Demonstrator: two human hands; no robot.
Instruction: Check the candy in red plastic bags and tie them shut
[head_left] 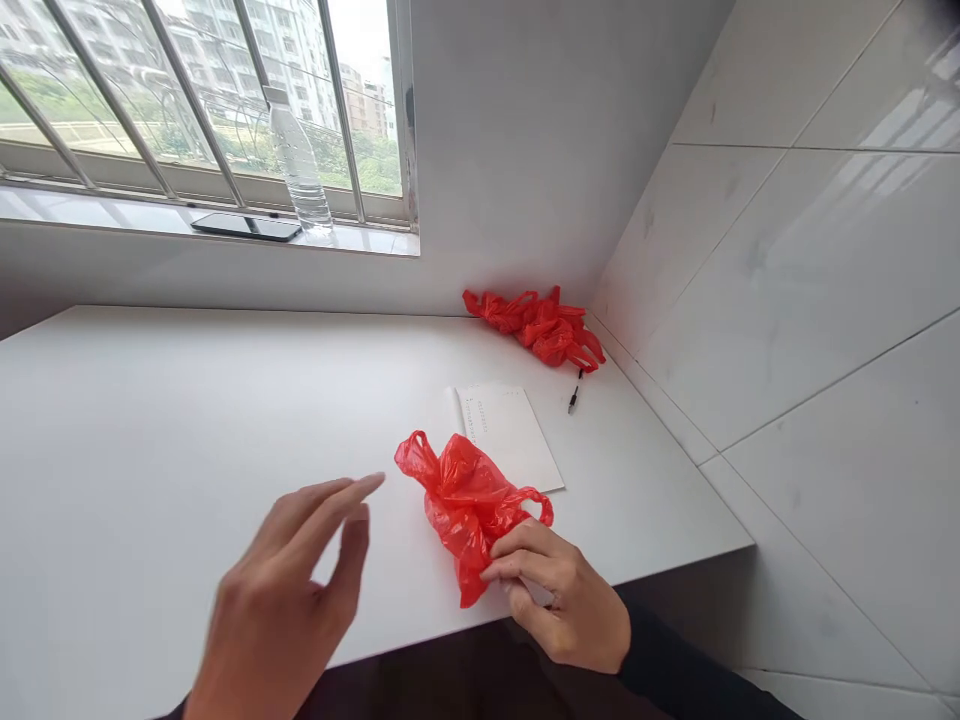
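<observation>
A crumpled red plastic bag point(469, 490) lies near the front edge of the white table, partly over an open notebook point(506, 425). One looped handle points up to the left and another sits on the right. My right hand point(559, 595) is at the bag's lower right, its curled fingers closed on the plastic. To the left of the bag, my left hand point(300, 570) hovers with fingers stretched and thumb apart, holding nothing. Its fingertips are a short way from the left handle. Whatever may be inside the bag is hidden.
More crumpled red plastic bags point(544, 325) lie in the back right corner, beside a black pen point(574, 393). A tiled wall point(810, 330) bounds the white table point(225, 400) on the right. A water bottle point(300, 165) and a phone point(246, 227) rest on the windowsill.
</observation>
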